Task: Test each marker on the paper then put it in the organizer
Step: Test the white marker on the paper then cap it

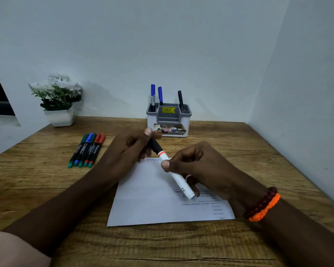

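A white marker (178, 181) with a black cap and an orange ring is held slanted above the white paper (152, 199). My left hand (127, 151) grips its black cap end. My right hand (199, 166) holds the white barrel. Small blue and red zigzag scribbles show at the paper's far edge. The white and grey organizer (169, 120) stands at the back centre, with two blue markers and one black marker upright in it. Several capped markers (87, 150), green, blue and red, lie side by side at the left.
A white pot with white flowers (59, 101) stands at the back left of the wooden desk (46, 189). Walls close the desk at the back and on the right. A beaded and an orange bracelet (262, 205) sit on my right wrist.
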